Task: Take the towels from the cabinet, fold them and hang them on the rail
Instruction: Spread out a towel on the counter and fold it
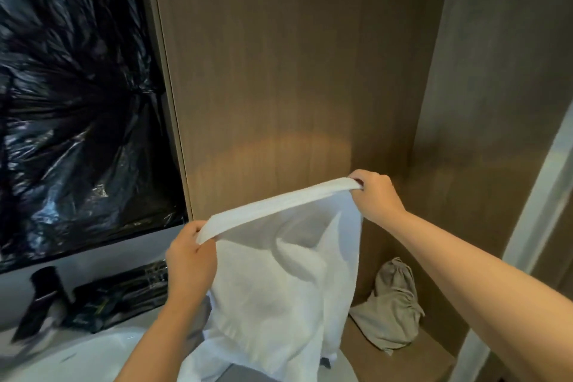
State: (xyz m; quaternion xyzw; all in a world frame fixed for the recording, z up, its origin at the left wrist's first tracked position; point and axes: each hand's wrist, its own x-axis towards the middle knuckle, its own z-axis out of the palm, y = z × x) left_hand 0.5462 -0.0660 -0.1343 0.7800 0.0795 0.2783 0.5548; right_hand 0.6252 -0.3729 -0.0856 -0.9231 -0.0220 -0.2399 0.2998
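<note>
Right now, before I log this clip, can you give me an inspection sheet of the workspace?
Surface: wooden cabinet shelf at lower right; pale counter at lower left.
Job's things: white towel held up by its top edge, hanging unfolded in front of the wood cabinet panel; rail not seen.
Clutter: beige drawstring bag on the shelf; dark items on the counter, too blurred to identify.
Grips: left hand and right hand each pinch a top corner of the towel.
Cables: nothing seen.
Surroundings: black plastic sheeting at left.
</note>
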